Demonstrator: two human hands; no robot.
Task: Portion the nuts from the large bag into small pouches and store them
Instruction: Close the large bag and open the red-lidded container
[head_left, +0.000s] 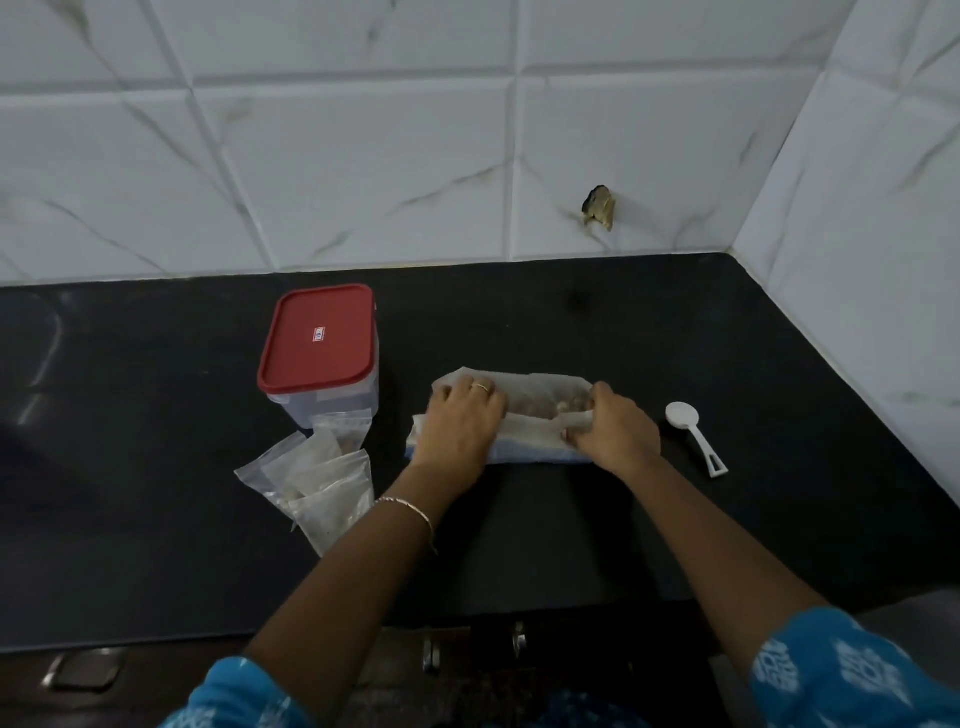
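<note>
Large bag (524, 402) lies flat mid-counter (519, 545), nuts inside. Left grip (460, 423) and right grip (613, 428) both clutch its ends. Film likely soft, slippery; best held at folded edge.

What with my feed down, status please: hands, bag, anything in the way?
Left hand on large bag. Right hand pinching its fold. Spoon alongside, apart.

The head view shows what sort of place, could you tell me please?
Probably a home kitchen: a black countertop meets white marble-look wall tiles, with a red-lidded storage container and a white scoop on it.
</note>
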